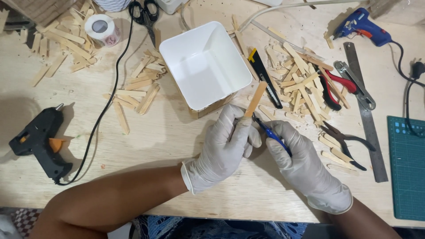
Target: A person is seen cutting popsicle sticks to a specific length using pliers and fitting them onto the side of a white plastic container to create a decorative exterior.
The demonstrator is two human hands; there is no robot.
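Note:
Both my hands wear pale gloves. My left hand [223,148] pinches a flat wooden craft stick [256,98] that points up and to the right, just in front of a square white container [206,66] with sticks glued along its lower side. My right hand [301,163] grips a blue-handled cutter [271,134] whose tip meets the lower end of the stick. The blade itself is hidden between my fingers.
Piles of craft sticks [305,84] lie right and left [139,84] of the container. A black glue gun [40,141] rests at left, a blue one [361,24] at top right. A black utility knife [264,75], pliers [347,144], steel ruler [366,110], scissors [146,15], tape roll [102,28] and green cutting mat [407,168] surround the work area.

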